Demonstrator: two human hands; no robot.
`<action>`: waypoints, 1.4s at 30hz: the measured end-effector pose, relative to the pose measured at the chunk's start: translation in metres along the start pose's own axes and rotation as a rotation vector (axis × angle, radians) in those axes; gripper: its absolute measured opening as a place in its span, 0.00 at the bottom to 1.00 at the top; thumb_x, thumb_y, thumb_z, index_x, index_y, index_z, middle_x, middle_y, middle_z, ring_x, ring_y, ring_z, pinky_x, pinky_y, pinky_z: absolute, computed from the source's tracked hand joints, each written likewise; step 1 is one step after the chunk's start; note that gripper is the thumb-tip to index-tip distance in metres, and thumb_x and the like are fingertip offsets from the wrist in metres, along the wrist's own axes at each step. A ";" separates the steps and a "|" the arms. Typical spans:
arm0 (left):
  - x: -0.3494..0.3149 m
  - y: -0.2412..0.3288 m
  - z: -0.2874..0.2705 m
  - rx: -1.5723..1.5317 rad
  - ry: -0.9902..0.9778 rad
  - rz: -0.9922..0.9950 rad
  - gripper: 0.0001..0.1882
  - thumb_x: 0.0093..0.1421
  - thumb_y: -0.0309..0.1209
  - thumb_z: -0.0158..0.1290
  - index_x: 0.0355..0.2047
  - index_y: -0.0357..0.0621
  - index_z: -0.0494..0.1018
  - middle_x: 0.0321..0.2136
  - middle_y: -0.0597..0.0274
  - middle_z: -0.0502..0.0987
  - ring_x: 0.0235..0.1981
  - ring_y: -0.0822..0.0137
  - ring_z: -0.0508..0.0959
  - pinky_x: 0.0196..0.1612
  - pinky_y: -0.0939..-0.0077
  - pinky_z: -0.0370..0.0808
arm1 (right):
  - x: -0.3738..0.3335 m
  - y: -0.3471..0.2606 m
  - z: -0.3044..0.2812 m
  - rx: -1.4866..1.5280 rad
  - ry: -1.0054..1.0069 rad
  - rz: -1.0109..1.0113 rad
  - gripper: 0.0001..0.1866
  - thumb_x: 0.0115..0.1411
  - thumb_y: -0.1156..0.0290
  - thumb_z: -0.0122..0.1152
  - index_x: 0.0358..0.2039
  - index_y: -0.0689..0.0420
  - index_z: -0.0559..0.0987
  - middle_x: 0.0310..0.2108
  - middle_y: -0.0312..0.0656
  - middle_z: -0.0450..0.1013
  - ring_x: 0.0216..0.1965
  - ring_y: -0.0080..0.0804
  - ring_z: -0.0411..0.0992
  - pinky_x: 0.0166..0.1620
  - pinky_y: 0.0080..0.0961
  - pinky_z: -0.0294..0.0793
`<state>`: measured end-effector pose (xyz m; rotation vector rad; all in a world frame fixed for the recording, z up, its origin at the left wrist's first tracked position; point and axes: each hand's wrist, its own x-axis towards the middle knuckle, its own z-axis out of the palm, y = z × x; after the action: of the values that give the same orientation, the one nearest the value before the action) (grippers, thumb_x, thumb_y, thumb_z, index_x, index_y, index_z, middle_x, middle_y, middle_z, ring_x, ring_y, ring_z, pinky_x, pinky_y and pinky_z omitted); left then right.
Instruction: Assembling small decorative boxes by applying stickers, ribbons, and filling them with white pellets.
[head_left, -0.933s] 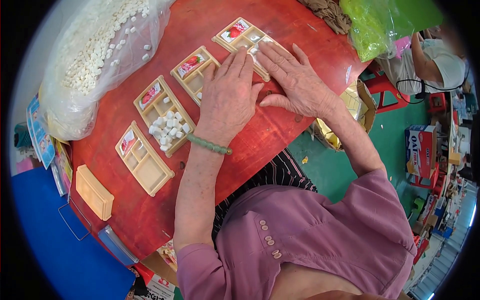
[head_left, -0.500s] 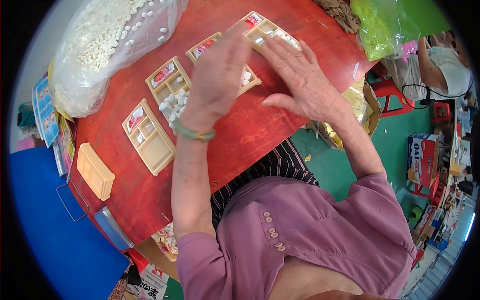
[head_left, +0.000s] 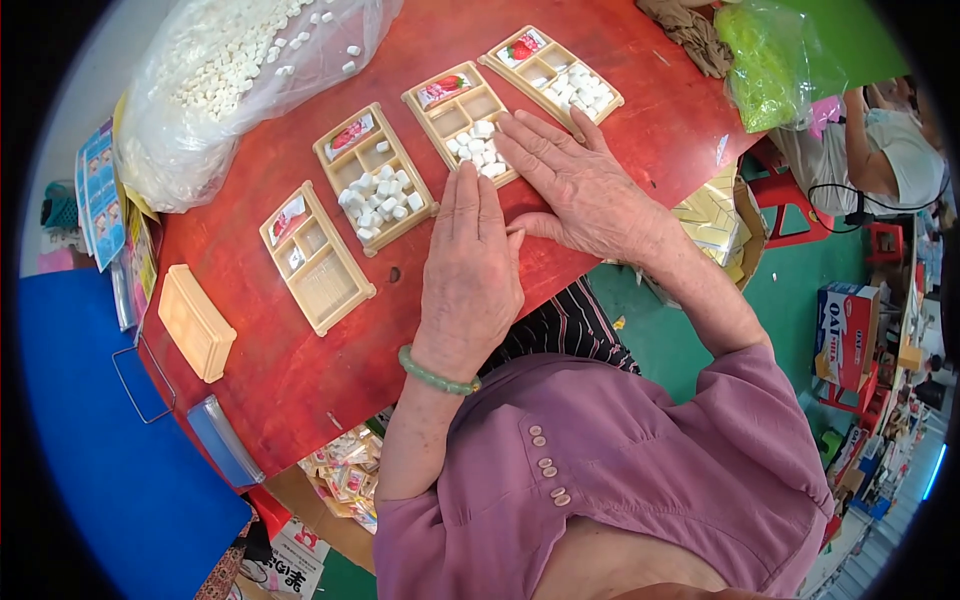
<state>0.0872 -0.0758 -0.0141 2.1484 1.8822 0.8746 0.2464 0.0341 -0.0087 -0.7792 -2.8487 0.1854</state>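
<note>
My left hand [head_left: 470, 275] lies open, fingers straight and together, with its tips at the near edge of a beige divided tray [head_left: 447, 120]. Small white marshmallow-like pieces [head_left: 477, 147] fill that tray's large compartment. Fingers outstretched, my right hand [head_left: 595, 190] rests at the same tray's right side and hides its near right corner. The two thumbs almost meet. To the right, another such tray [head_left: 536, 73] holds white pieces. On the left are a third filled tray [head_left: 346, 172] and one tray [head_left: 330, 288] whose large compartment is bare. Each has a red-printed packet at its far end.
A clear plastic bag [head_left: 215, 120] of white pieces lies at the far left of the red table [head_left: 270, 390]. A stack of beige trays [head_left: 195, 320] stands at the left edge. A yellow-green bag [head_left: 770, 65] lies far right. An open carton [head_left: 745, 220] sits beyond the table's right edge.
My left hand has come down toward me from above the trays, uncovering the white pieces. My right hand has lowered slightly beside the tray. The whole view has shifted a little.
</note>
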 end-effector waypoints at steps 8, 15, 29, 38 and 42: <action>0.004 -0.007 0.005 -0.015 0.042 -0.047 0.27 0.62 0.29 0.51 0.58 0.25 0.61 0.60 0.37 0.61 0.61 0.42 0.63 0.62 0.56 0.63 | 0.020 0.005 0.004 0.053 0.030 -0.059 0.44 0.59 0.42 0.53 0.67 0.58 0.56 0.68 0.49 0.52 0.70 0.43 0.49 0.69 0.50 0.44; 0.002 -0.008 0.006 0.017 0.009 0.020 0.29 0.60 0.29 0.53 0.58 0.24 0.60 0.61 0.38 0.60 0.61 0.43 0.63 0.63 0.55 0.63 | 0.012 0.003 0.003 0.036 0.036 -0.047 0.45 0.57 0.42 0.55 0.67 0.57 0.55 0.68 0.49 0.52 0.69 0.42 0.50 0.69 0.50 0.43; 0.002 -0.009 0.006 -0.026 0.015 0.005 0.32 0.57 0.27 0.55 0.60 0.25 0.59 0.61 0.38 0.60 0.61 0.43 0.63 0.63 0.55 0.62 | 0.011 -0.004 -0.007 0.014 0.018 -0.025 0.45 0.57 0.44 0.55 0.67 0.57 0.55 0.68 0.49 0.51 0.69 0.42 0.50 0.69 0.48 0.45; 0.004 -0.007 0.006 -0.018 -0.018 -0.003 0.32 0.57 0.31 0.56 0.58 0.24 0.60 0.61 0.38 0.60 0.63 0.46 0.61 0.64 0.55 0.60 | 0.010 -0.005 -0.007 0.189 0.177 -0.013 0.24 0.56 0.66 0.64 0.52 0.60 0.74 0.62 0.51 0.62 0.64 0.48 0.60 0.63 0.46 0.60; 0.003 -0.007 0.005 -0.013 -0.018 -0.009 0.33 0.56 0.31 0.57 0.58 0.24 0.60 0.61 0.38 0.60 0.64 0.46 0.61 0.65 0.56 0.59 | 0.024 -0.002 -0.001 0.300 0.292 -0.015 0.12 0.54 0.74 0.65 0.39 0.61 0.79 0.58 0.50 0.67 0.60 0.48 0.64 0.59 0.41 0.65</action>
<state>0.0837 -0.0701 -0.0207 2.1316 1.8708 0.8601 0.2253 0.0451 -0.0040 -0.6608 -2.4745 0.4449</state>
